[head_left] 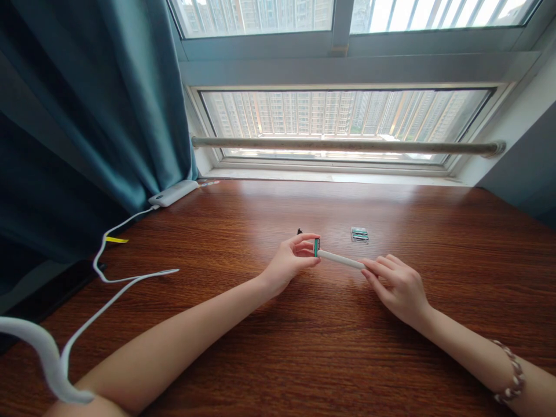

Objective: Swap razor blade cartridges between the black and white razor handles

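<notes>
Between the thumb and fingers of my left hand [293, 258] is a razor head [317, 248], green and black, held upright by its two ends. My right hand [397, 284] pinches the far end of a white razor handle [341, 259]. The handle's other end meets the razor head; whether the two are locked together I cannot tell. Beyond my hands, a small clear case with razor cartridges [359, 234] lies on the wooden table [295, 359]. A small black thing [299, 231] shows just behind my left fingers, mostly hidden.
At the back left a white power strip [174, 193] lies by the blue curtain [143, 104]. Its white cable [121, 282] loops over the table's left side, near a yellow strip [117, 240]. A thick white curved tube [47, 353] crosses by my left arm. The window stands behind.
</notes>
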The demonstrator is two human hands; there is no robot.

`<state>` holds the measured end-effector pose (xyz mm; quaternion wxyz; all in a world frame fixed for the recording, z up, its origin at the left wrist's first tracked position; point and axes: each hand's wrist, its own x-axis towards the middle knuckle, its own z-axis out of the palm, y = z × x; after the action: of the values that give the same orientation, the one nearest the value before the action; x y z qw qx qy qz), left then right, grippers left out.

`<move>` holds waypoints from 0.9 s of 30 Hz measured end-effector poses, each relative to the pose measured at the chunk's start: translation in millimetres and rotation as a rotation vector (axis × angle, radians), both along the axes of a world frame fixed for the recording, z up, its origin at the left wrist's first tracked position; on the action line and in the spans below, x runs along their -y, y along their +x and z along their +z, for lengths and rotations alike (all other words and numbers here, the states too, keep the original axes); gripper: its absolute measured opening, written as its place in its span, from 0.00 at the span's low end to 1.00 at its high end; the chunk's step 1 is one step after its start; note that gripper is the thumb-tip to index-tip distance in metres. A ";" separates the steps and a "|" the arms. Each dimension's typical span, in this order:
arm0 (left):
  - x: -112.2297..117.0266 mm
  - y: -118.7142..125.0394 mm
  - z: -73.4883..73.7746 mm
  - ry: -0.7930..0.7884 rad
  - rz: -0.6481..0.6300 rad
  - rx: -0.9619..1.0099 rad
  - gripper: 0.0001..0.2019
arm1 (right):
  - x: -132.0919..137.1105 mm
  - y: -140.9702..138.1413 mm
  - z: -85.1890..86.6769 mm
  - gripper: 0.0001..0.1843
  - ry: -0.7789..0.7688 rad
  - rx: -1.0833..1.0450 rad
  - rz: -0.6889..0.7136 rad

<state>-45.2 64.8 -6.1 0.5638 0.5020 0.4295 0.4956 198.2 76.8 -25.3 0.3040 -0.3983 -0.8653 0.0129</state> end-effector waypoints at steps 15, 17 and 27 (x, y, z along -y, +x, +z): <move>4.2 5.0 3.5 -0.025 -0.088 0.013 0.20 | 0.6 0.0 0.9 0.12 0.030 0.010 -0.011; 4.9 5.9 2.4 -0.030 -0.099 0.008 0.20 | 0.5 -0.1 1.5 0.13 0.033 0.011 0.018; 3.1 2.8 4.0 0.015 0.004 0.007 0.20 | 0.5 0.1 0.4 0.11 0.037 0.001 -0.060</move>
<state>-42.4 61.6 -2.1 0.5606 0.5038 0.4246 0.5016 198.4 76.3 -25.0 0.3112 -0.4185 -0.8531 -0.0126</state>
